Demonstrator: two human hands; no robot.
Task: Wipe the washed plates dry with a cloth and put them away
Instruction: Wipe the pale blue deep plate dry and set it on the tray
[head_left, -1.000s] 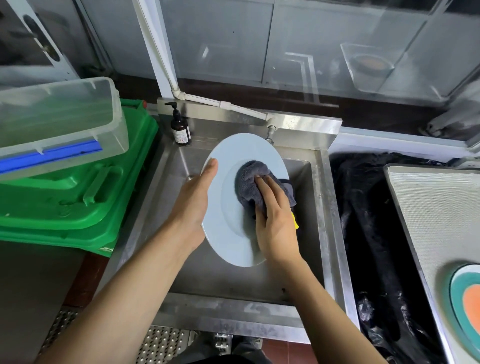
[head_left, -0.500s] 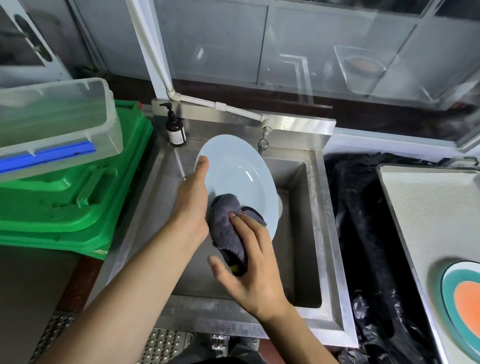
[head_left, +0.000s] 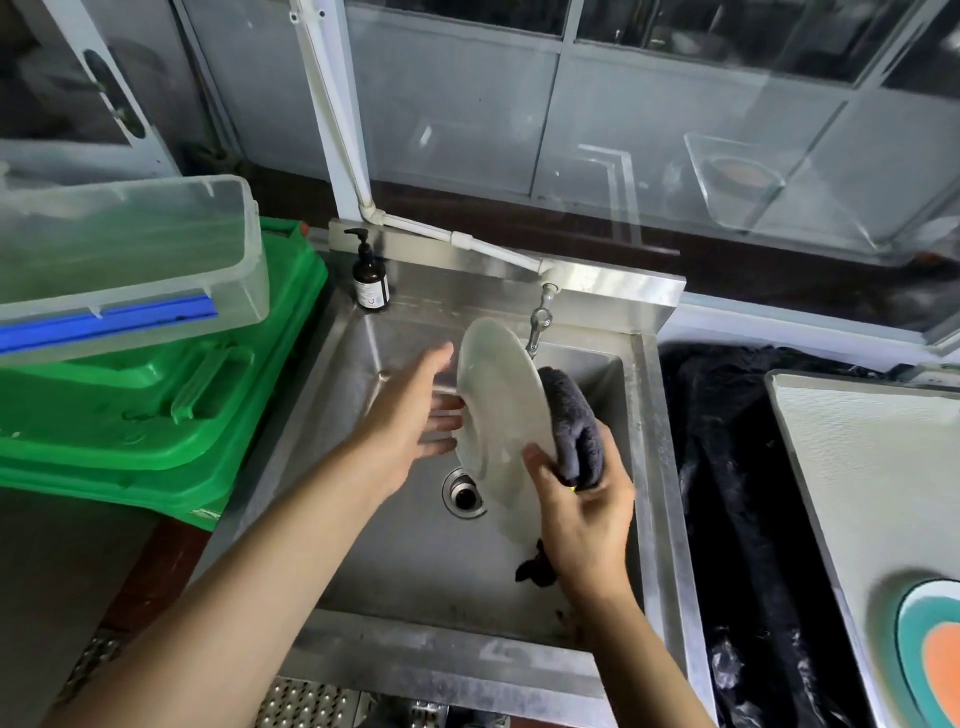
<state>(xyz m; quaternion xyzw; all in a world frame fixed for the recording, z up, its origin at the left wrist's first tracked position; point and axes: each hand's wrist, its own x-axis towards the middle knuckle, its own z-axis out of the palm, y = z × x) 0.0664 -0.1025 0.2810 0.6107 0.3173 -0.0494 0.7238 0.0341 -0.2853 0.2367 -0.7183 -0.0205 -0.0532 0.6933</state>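
Plate (head_left: 498, 410): pale, held nearly on edge above the sink (head_left: 415, 561), just near of the tap (head_left: 537, 327).
Right hand (head_left: 584, 514): grips the plate's near rim, thumb on the left face, with the cloth (head_left: 574, 421) bunched against the right face.
Left hand (head_left: 410, 421): fingers straight and spread, blurred, at the plate's left face; contact cannot be told.
Soap bottle (head_left: 370, 275): upright on the sink's far left corner.
Green crates (head_left: 156, 395): left, clear tub (head_left: 124, 254) on top.
Tray (head_left: 857, 467): right, bearing a teal and orange plate (head_left: 935, 654).

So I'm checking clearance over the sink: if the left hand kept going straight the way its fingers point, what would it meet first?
Probably the plate; the left hand fingertips are almost at its underside.
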